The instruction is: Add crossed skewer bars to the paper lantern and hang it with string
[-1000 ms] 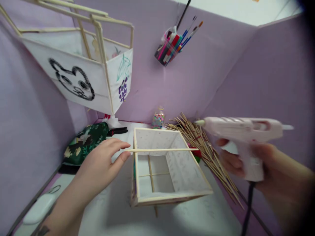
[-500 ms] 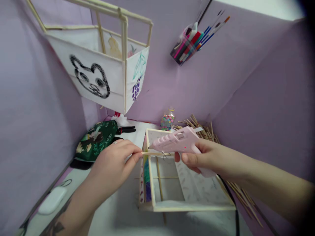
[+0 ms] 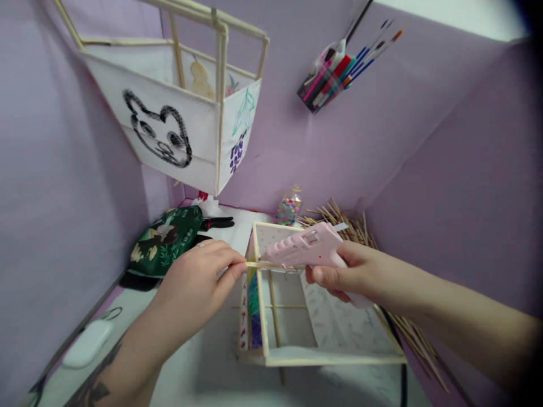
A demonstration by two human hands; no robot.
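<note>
My left hand (image 3: 212, 280) pinches the left end of a thin wooden stick (image 3: 265, 265) between thumb and fingers. The stick lies level above a box-shaped wooden frame (image 3: 335, 359) with white paper sides and coloured drawings. My right hand (image 3: 345, 277) grips a pink hot glue gun (image 3: 307, 243) by its handle. The gun's nozzle points left, close to the stick near my left fingertips; whether it touches I cannot tell. A clear glue stick (image 3: 340, 226) pokes out of the gun's back end.
A paper-sided frame with a drawn bear face (image 3: 159, 130) hangs at upper left. A cup of pens and brushes (image 3: 322, 82) is on the wall. Behind stand a jar of coloured bits (image 3: 289, 209), wooden sticks (image 3: 360, 226), pliers (image 3: 218, 223), a green bag (image 3: 167, 240); a white case (image 3: 87, 343) lies left.
The glue gun has dipped slightly, bringing its nozzle nearer the stick. My left hand keeps its pinch almost in place.
</note>
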